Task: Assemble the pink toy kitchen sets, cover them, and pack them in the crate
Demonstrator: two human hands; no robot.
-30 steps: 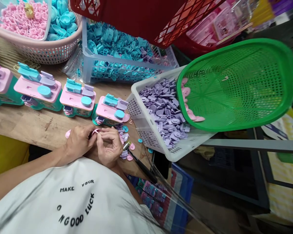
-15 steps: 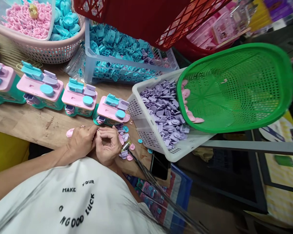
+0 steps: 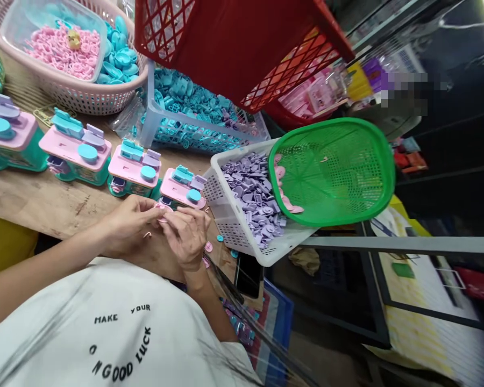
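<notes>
My left hand (image 3: 132,221) pinches a small pink plastic piece (image 3: 164,211) between thumb and fingertips. From the other side, my right hand (image 3: 186,235) has its bent fingers against the same piece; part of it is hidden by the fingers. Just beyond my hands stands the nearest toy kitchen unit (image 3: 179,192), with a pink top, a turquoise base and a turquoise round disc (image 3: 194,195). A tiny pink hook (image 3: 147,235) lies on the wooden table beside my left hand. A pink disc (image 3: 208,246) shows past my right hand.
More toy units (image 3: 134,171) stand in a row leftward. A white basket (image 3: 242,215) of purple parts is at right, with a green basket (image 3: 331,215) tilted over it. Behind are a clear crate (image 3: 201,126) of turquoise parts and a red crate (image 3: 218,48). A phone (image 3: 249,274) lies near the edge.
My hands have moved forward, closer to the nearest toy unit, and the pink piece now shows between them. My right hand covers the loose parts beside it. The camera view has shifted.
</notes>
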